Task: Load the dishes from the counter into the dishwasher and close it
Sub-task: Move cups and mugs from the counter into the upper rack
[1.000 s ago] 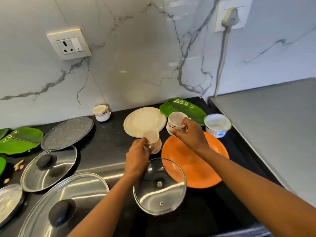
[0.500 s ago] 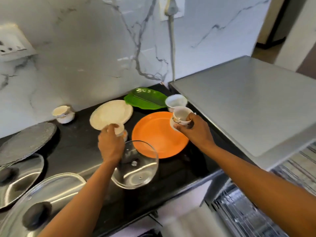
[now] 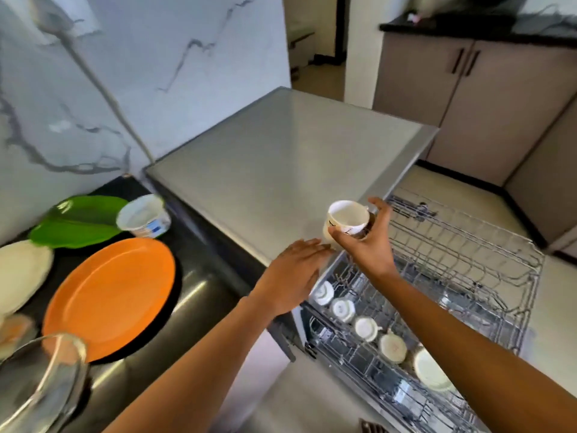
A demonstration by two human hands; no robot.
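Against grey dishwasher top, cup between right fingers

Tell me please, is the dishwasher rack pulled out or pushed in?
Pulled out. The wire rack extends well beyond the dishwasher's grey top, with upturned cups in its near row.

Single head-worn view, wide-angle, edges bowed. It looks forward and steeply down along both forearms. The left hand and right hand sit near frame centre, close to the lens. The counter lies left of the left hand, and the dishwasher rack lies below and right of the right hand.
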